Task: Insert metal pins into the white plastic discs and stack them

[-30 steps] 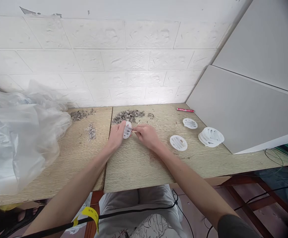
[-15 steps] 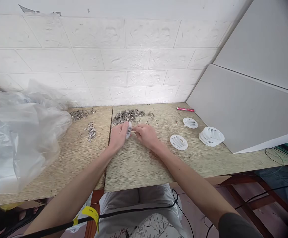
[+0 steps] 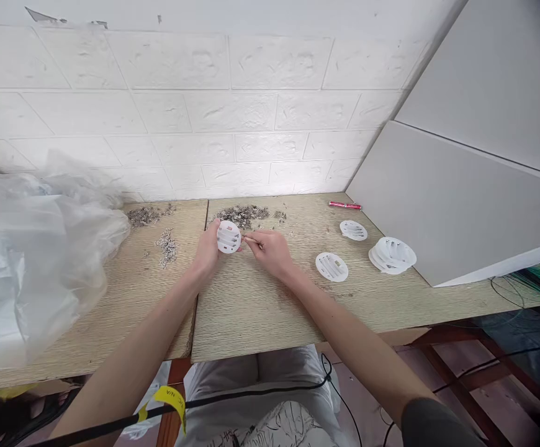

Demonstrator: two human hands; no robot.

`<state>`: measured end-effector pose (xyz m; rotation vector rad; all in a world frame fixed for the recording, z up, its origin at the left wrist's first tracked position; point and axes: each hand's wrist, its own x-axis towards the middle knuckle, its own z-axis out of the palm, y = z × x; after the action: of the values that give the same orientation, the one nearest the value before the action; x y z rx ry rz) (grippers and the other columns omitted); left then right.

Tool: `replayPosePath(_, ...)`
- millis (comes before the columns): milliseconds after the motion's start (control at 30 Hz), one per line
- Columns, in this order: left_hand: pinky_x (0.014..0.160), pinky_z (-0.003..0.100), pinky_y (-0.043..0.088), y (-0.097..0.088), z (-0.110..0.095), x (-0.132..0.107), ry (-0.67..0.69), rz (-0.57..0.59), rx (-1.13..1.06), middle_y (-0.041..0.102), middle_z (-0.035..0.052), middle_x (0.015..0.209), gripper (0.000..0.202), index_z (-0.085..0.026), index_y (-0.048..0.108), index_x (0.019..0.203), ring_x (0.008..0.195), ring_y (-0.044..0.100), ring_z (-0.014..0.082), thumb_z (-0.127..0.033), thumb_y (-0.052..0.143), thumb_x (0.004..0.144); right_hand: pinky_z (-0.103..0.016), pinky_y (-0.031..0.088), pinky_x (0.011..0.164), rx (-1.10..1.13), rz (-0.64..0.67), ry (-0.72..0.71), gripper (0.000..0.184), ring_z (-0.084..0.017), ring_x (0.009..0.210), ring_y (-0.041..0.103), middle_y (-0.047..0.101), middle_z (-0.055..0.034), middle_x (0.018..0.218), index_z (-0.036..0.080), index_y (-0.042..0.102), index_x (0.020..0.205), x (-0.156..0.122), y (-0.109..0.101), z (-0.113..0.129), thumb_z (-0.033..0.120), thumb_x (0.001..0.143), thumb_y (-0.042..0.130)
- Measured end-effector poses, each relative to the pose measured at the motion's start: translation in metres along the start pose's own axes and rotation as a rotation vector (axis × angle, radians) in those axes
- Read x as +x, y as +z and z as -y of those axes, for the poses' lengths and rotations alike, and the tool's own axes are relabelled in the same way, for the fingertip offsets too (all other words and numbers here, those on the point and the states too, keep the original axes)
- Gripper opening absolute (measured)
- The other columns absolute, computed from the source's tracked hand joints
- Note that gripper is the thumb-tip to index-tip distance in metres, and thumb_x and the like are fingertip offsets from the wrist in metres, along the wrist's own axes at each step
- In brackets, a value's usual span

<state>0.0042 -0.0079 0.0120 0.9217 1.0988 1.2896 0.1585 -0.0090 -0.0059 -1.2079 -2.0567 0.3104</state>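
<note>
Over a wooden table (image 3: 251,313) by white brickwork (image 3: 254,110), left hand (image 3: 208,249) pinches disc (image 3: 228,238), right hand (image 3: 271,251) something small (image 3: 246,238).

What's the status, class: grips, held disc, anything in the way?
Left grip holds disc. Right grip pinched at disc's edge, contents unclear. Parts pile beyond, not blocking.

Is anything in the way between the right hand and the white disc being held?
Nothing visible is. The left hand holds the white disc, and the right hand, fingers pinched, is right by its edge; anything in those fingers is too small to make out. The pile of small grey pieces lies beyond them.
</note>
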Motion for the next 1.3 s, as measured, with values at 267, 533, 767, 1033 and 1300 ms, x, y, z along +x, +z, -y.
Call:
replayPosePath(267,0.058,0.029,0.054,0.003,0.003,0.0,-0.005,0.006,0.059,0.067,0.0078,0.068,0.039,-0.014,0.061,0.081,0.067,0.066,0.0209,-0.05,0.048,0.082,-0.023,0.028,0.059,-0.133,0.009,-0.03,0.024,-0.014,0.067,0.054,0.068,-0.0055,0.077,0.016,0.073,0.086,-0.001,0.003,-0.002,0.019,0.094,0.051)
replayPosePath(533,0.054,0.028,0.05,-0.003,0.012,0.006,0.039,0.038,0.154,0.064,0.006,0.061,0.044,-0.015,0.062,0.077,0.061,0.064,0.0201,-0.056,0.046,0.082,-0.024,0.027,0.059,-0.172,0.043,-0.042,0.024,-0.014,0.071,0.056,0.069,-0.0052,0.081,0.016,0.072,0.084,-0.002,0.001,-0.002,0.017,0.093,0.05)
replayPosePath(767,0.046,0.024,0.045,0.001,0.011,-0.003,0.128,-0.049,0.303,0.063,0.0049,0.058,0.042,-0.014,0.061,0.071,0.051,0.059,0.0156,-0.052,0.048,0.084,-0.025,0.028,0.061,-0.263,0.126,-0.046,0.022,-0.017,0.079,0.059,0.07,-0.0057,0.087,0.018,0.072,0.094,-0.003,-0.001,0.001,0.015,0.091,0.05)
replayPosePath(1033,0.041,0.021,0.042,0.005,0.013,-0.01,0.158,-0.1,0.278,0.058,0.0028,0.052,0.043,-0.016,0.057,0.061,0.045,0.051,0.0124,-0.052,0.048,0.083,-0.025,0.029,0.062,-0.296,0.154,-0.058,0.025,-0.016,0.076,0.059,0.07,-0.0058,0.086,0.016,0.072,0.095,-0.004,-0.002,0.007,0.015,0.094,0.047)
replayPosePath(1300,0.041,0.021,0.043,0.007,0.018,-0.015,0.206,-0.098,0.258,0.054,0.0014,0.052,0.04,-0.017,0.053,0.061,0.045,0.05,0.0114,-0.049,0.049,0.085,-0.026,0.029,0.061,-0.339,0.188,-0.056,0.025,-0.016,0.075,0.058,0.07,-0.005,0.086,0.017,0.072,0.098,-0.006,0.001,0.009,0.015,0.093,0.048)
